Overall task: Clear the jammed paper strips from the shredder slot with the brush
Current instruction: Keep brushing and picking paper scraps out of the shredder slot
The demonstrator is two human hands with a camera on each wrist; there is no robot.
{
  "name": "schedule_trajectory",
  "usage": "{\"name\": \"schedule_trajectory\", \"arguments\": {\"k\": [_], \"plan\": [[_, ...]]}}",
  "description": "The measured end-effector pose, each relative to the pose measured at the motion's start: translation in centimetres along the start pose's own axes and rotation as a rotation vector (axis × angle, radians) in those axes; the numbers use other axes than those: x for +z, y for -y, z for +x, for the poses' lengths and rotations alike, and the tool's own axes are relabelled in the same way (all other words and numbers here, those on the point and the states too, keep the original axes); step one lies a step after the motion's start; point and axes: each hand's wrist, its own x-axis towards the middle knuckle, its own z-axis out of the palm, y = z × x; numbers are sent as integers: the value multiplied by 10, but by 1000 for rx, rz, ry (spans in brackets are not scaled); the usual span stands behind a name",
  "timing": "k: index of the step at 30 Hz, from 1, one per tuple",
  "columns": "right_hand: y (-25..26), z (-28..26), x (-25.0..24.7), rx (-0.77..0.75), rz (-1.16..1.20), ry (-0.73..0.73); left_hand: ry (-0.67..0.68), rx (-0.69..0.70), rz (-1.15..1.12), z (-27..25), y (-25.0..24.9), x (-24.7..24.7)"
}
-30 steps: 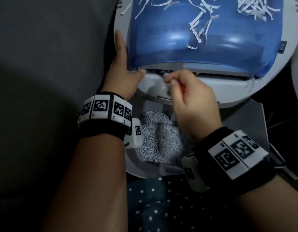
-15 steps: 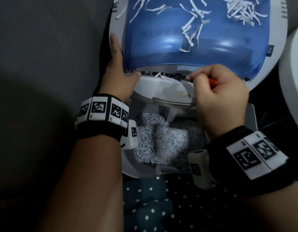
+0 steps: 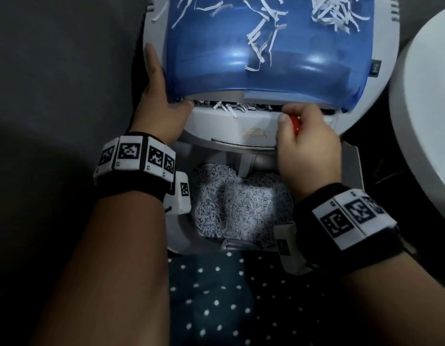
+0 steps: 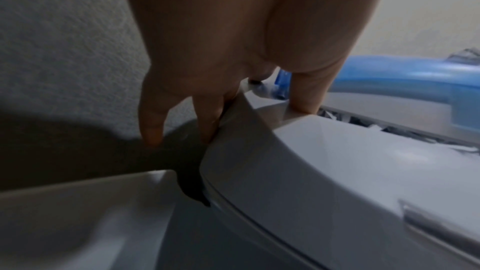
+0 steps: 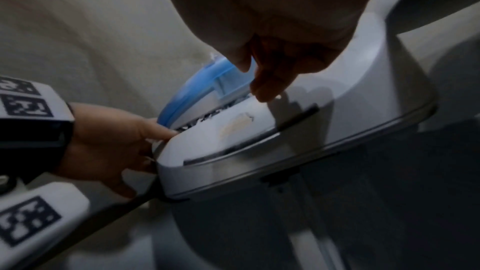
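The white shredder [image 3: 216, 128] has a blue see-through cover [image 3: 266, 58] strewn with loose paper strips. Below the cover's front edge runs the slot, with jammed white strips [image 3: 228, 109] sticking out of its left half. My right hand [image 3: 303, 136] grips the red-handled brush [image 3: 295, 124] at the slot, right of the middle; the bristles are hidden by my fingers. My left hand [image 3: 159, 108] braces the shredder's left edge, fingers [image 4: 207, 126] straight down its side and thumb [image 4: 306, 93] pressing on top by the slot's left end.
Under the shredder head an open bin [image 3: 177, 231] is full of fine shredded paper [image 3: 231, 208]. A large white rounded object [image 3: 428, 121] stands close on the right. Dark dotted fabric [image 3: 216, 308] lies in front, and a grey surface [image 3: 66, 71] fills the left.
My right hand has swept the brush rightward along the slot, from its left end to right of the middle, and white strips now show at the left half. The left hand has stayed.
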Motion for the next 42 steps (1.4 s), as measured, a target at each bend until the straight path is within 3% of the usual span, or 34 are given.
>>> {"name": "schedule_trajectory", "arguments": {"k": [5,7,10,16,20,25,29,33,36,38,42], "plan": [[-6,11,-7,129,172,-71,-13,-2,14,1,0,2],[-2,6,-3,101,144,-111,-23,-4,21,1,0,2],[3,-2,8,58,140,-43,-29,-2,24,2,1,2],[-14,6,0,165,234,-186,-26,0,19,4,4,3],[-2,-4,10,128,268,-94,-25,4,13,5,6,3],[-12,1,5,186,420,-207,-28,-6,32,4,4,4],[6,-17,19,57,351,-25,-28,-9,34,4,2,4],[1,-7,19,126,400,-156,-20,-7,16,3,1,4],[5,-6,28,78,380,0,-23,-6,12,2,1,3],[9,-7,32,71,470,42,-24,-6,8,2,0,3],[6,6,24,201,734,-111,-26,-3,14,2,1,3]]}}
